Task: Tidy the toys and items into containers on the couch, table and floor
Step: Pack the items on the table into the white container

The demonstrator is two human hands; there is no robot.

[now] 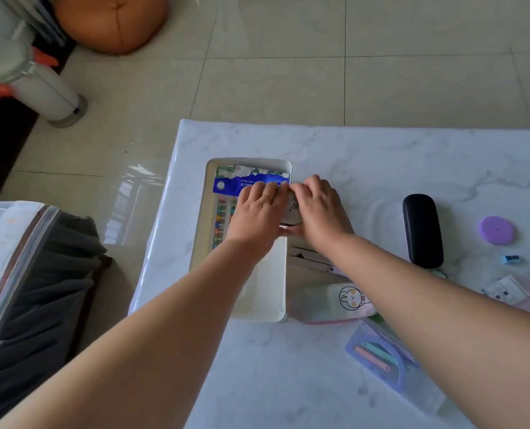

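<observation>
Both hands, left hand point(259, 209) and right hand point(316, 205), clasp a small pale item point(292, 207) over the white tray's point(276, 292) right wall; it risks snagging that wall and dropping outside.

Print on the blue packet point(242, 183) is unreadable

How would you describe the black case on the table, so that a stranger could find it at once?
Start at the white marble-patterned table and find the white tray under the hands. To its right, past the right forearm, lies the glasses case, lengthwise away from the viewer. It is the only dark, long, rounded thing there; its nearest neighbour is a flat purple disc.
</observation>
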